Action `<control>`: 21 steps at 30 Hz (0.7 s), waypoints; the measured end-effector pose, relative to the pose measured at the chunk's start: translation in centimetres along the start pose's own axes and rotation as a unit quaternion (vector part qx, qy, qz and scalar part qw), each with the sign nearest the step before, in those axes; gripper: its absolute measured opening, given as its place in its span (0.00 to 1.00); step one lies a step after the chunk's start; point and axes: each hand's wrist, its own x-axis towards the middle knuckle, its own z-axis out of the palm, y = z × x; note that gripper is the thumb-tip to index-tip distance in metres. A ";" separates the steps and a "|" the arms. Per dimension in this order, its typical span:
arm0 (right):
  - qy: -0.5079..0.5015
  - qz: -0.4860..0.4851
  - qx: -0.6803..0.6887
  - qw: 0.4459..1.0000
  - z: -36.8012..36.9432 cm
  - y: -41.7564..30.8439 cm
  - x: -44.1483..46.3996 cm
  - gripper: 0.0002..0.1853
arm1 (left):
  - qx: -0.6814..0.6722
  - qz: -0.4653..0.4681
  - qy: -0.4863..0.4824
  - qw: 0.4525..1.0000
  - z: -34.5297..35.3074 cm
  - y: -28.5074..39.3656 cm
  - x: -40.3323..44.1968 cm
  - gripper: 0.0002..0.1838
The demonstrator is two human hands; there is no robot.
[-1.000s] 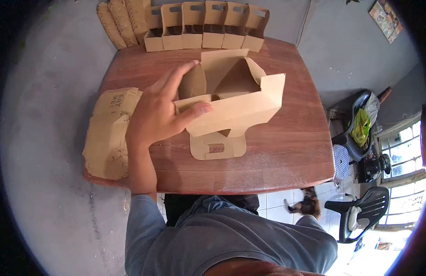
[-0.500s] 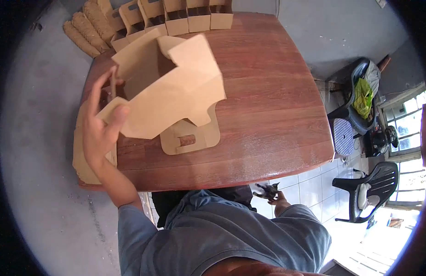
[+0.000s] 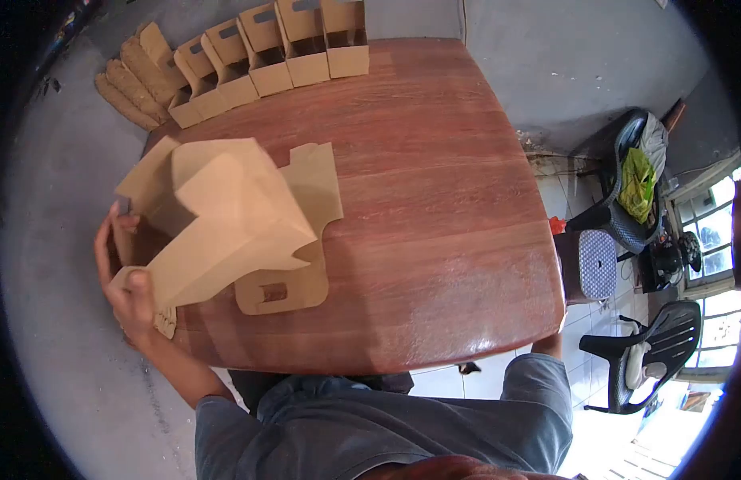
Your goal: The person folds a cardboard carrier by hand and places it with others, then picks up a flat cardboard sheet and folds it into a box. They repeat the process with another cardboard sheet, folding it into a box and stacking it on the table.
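Observation:
My left hand (image 3: 130,300) grips the side edge of a partly folded brown cardboard carton (image 3: 226,228), thumb on the near face and fingers around the far side. The carton is tilted above the table, its opening toward the upper left. Below it on the table lies a flat cardboard blank (image 3: 313,276) with a cut-out handle slot, partly covered by the carton. My right forearm (image 3: 549,346) reaches down beside the table's right front corner; the table edge hides the hand. A small dark kitten (image 3: 469,368) shows in part on the floor below the front edge.
Several folded cardboard carriers (image 3: 310,70) stand in a row along the back of the wooden table (image 3: 434,192). Rolled or stacked brown cardboard (image 3: 134,88) leans at the back left. On the right are a stool (image 3: 590,266) and a dark plastic chair (image 3: 658,352).
My left hand and the carton have moved left and nearer to me. My right hand has let go of the kitten and gone right, behind the table corner. The view has shifted.

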 end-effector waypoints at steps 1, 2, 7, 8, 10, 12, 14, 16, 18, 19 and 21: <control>-0.003 0.002 -0.004 1.000 0.8 4.0 0.3 0.24 | 0.004 -0.019 0.021 1.000 0.4 0.1 -0.1 0.53; -0.006 0.006 -0.008 1.000 1.7 8.5 -1.0 0.24 | 0.028 -0.031 0.037 0.998 0.6 0.3 -0.1 0.57; -0.022 0.037 -0.041 0.998 5.2 17.2 0.5 0.24 | 0.039 -0.027 0.038 0.998 0.5 -0.7 -0.2 0.57; -0.024 0.043 -0.048 0.998 5.8 18.3 0.8 0.24 | 0.022 -0.049 0.052 0.997 0.8 -0.5 -0.1 0.57; -0.030 0.051 -0.064 0.996 7.0 19.9 1.6 0.24 | 0.025 -0.061 0.057 0.996 0.0 -1.3 -0.2 0.57; -0.034 0.057 -0.078 0.995 8.4 20.6 1.9 0.23 | 0.033 -0.068 0.060 0.995 0.2 -0.8 -0.1 0.57; -0.039 0.094 -0.085 0.991 8.6 21.8 2.3 0.27 | 0.041 -0.073 0.062 0.995 0.5 -0.5 0.3 0.57; -0.043 0.162 -0.100 0.981 8.3 23.2 2.7 0.37 | 0.044 -0.079 0.063 0.994 0.5 -0.5 0.3 0.57; -0.044 0.222 -0.119 0.967 7.6 24.7 3.1 0.47 | 0.047 -0.089 0.069 0.993 0.3 -0.5 -0.3 0.56; -0.045 0.250 -0.126 0.959 7.1 25.6 3.3 0.53 | 0.051 -0.094 0.073 0.992 0.0 -0.4 -0.7 0.56; -0.046 0.308 -0.142 0.939 6.0 27.2 3.7 0.63 | 0.050 -0.098 0.071 0.991 -0.7 -0.7 -1.2 0.56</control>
